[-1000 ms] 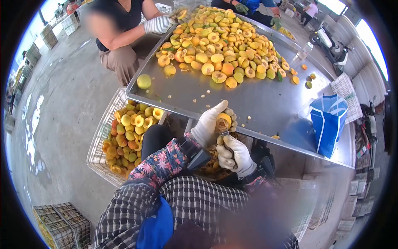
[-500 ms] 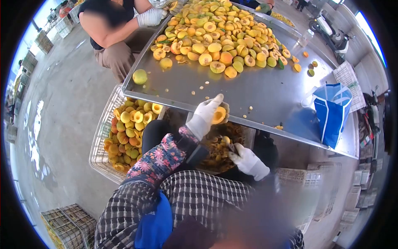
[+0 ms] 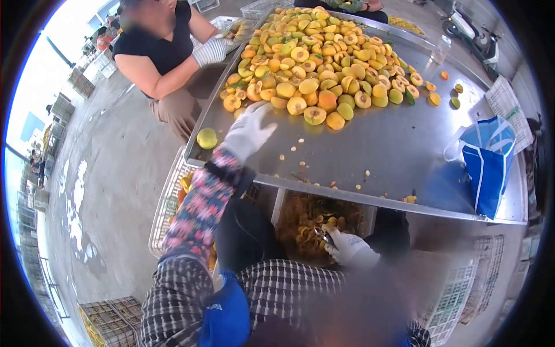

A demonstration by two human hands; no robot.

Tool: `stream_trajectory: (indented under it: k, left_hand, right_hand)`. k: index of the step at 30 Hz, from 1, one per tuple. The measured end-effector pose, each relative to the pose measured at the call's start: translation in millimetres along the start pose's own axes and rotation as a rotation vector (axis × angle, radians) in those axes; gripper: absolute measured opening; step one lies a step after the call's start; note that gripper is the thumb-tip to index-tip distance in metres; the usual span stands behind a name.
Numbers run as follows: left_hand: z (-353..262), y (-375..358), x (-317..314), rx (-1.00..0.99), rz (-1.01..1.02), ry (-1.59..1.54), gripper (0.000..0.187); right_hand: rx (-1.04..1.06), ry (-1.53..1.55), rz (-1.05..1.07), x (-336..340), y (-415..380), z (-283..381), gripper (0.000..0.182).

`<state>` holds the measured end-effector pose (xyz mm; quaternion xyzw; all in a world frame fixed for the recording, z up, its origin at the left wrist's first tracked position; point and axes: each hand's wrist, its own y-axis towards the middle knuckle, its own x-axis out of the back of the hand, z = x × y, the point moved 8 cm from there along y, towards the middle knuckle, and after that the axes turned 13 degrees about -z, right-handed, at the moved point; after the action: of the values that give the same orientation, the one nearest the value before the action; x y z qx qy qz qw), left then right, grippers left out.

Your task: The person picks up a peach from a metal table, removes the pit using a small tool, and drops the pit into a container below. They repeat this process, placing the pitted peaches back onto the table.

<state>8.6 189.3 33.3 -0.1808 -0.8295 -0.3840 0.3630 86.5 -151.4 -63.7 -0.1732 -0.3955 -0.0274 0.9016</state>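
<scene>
My left hand (image 3: 248,134), in a white glove, is stretched over the metal table with its fingers spread and nothing visible in them. Its fingertips are near the front left edge of a heap of halved yellow peaches (image 3: 309,87). Low under the table edge, my right hand (image 3: 352,250), also gloved, is closed around a small metal tool (image 3: 319,232); only the tool's shiny end shows. That end is over a bin of brown and yellow fruit scraps (image 3: 306,211). A whole greenish peach (image 3: 206,138) lies left of my left hand.
A white crate (image 3: 167,205) with peach halves is below the table's left corner, partly behind my sleeve. A blue bag (image 3: 488,168) and a clear bottle (image 3: 440,51) stand on the metal table (image 3: 393,156). Across the left side sits a co-worker (image 3: 165,63) in striped gloves.
My left hand has left the peach half it held and moved up and left toward the heap, opening. My right hand keeps the tool low over the bin. The view has shifted slightly.
</scene>
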Motion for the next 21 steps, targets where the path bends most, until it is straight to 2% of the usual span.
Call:
stream_trajectory:
  k: [3,4,7,8,11,12,15,16,17,19,20,21]
  left_hand:
    - [-23.1,46.8,-55.4,-0.081,0.009,0.312,0.055]
    - [-33.3,57.6,-70.2,-0.183,-0.037,0.339,0.051]
    - [-59.7,70.6,-120.5,-0.302,0.181,0.177,0.046]
    - [-57.2,68.3,-136.3,-0.253,0.294,0.130,0.050]
    - [-40.3,71.2,-163.0,-0.120,0.344,0.151,0.048]
    - [-50.6,67.2,-156.1,-0.095,0.413,0.214,0.053]
    - [-44.0,55.3,-161.0,0.062,0.421,0.205,0.056]
    - [-38.5,54.2,-160.7,0.108,0.410,0.085,0.063]
    - [-29.1,50.7,-171.0,0.046,0.384,0.009,0.061]
    - [-47.0,29.6,-138.3,0.413,0.555,-0.322,0.059]
    - [-53.1,20.7,-131.4,0.458,0.521,-0.469,0.051]
    - [-56.2,11.2,-129.9,0.595,0.471,-0.771,0.049]
  right_hand:
    - [0.022,0.039,0.004,0.3,2.5,-4.4,0.050]
    - [0.022,0.054,0.026,-1.7,2.5,-7.4,0.050]
    - [-0.004,0.097,0.068,3.2,3.3,-4.4,0.050]
    - [-0.028,0.108,0.091,6.9,3.4,-1.7,0.050]
    - [0.001,0.072,0.084,3.9,6.3,-2.8,0.050]
    - [0.011,0.080,0.085,2.9,7.9,-1.7,0.049]
    - [0.021,0.097,0.091,1.7,8.1,1.4,0.049]
    - [0.017,0.099,0.092,2.5,8.6,1.8,0.049]
    - [0.012,0.101,0.091,2.8,8.2,1.3,0.048]
    - [0.009,0.103,0.063,0.5,7.7,-1.9,0.048]
    - [0.009,0.103,0.049,1.1,7.2,-1.7,0.047]
    - [0.018,0.138,0.001,7.4,6.7,1.7,0.046]
